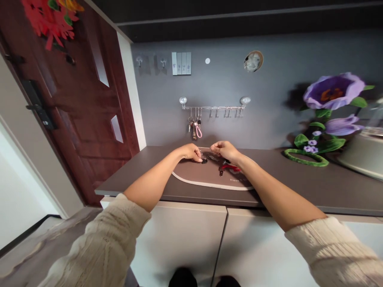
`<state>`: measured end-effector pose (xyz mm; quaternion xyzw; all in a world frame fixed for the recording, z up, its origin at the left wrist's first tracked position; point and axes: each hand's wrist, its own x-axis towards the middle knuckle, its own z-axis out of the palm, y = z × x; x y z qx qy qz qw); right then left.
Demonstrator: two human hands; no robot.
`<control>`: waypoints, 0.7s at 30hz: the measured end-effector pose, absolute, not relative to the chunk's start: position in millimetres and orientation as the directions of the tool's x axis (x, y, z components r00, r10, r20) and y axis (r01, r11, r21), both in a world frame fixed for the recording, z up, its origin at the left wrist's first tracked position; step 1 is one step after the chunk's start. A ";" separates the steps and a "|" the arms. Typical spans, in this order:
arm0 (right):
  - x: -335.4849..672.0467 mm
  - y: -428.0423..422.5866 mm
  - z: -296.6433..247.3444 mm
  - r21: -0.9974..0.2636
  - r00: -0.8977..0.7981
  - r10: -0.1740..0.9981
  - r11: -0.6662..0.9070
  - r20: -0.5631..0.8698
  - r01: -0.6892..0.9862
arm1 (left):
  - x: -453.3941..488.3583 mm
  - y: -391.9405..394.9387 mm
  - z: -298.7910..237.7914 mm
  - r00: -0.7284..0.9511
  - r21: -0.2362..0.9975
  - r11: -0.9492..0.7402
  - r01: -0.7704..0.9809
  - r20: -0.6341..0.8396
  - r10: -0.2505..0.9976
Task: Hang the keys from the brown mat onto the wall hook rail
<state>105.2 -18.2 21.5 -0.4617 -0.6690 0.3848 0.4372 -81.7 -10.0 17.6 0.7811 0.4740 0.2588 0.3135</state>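
Both my hands reach over a brown oval mat (197,177) with a white rim on a dark cabinet top. My left hand (191,152) is closed, its fingertips pinching a small dark key fob (204,160) lying on the mat. My right hand (225,150) is closed too, fingers curled down onto a bunch of keys (213,157) beside the fob. A key ring with a red strap (229,168) lies on the mat just under my right wrist.
A metal hook rail (213,107) on the grey wall carries a key bunch with a pink loop (195,128). A dark red door (74,103) stands at left. Purple fabric flowers (332,103) and a grey container (363,153) sit at right. White cabinet doors (191,239) are below.
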 end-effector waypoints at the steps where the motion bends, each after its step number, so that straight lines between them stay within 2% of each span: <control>1: 106.0 -17.8 19.3 -0.906 -0.199 0.949 0.296 0.244 0.302 | -81.5 -10.4 17.3 0.413 0.722 -0.358 0.592 0.110 0.904; 9: 106.8 -5.2 9.3 -0.718 -0.238 0.907 0.420 0.348 0.555 | -81.0 -12.0 13.2 0.427 0.620 -0.374 0.689 0.070 0.902; 15: 106.6 -5.8 8.1 -0.687 -0.254 0.894 0.447 0.369 0.573 | -81.8 -12.8 14.8 0.449 0.615 -0.429 0.661 0.134 0.883; 21: 103.4 -12.0 11.2 -0.695 -0.247 0.907 0.419 0.340 0.583 | -83.5 -16.1 19.5 0.387 0.643 -0.459 0.613 0.262 0.884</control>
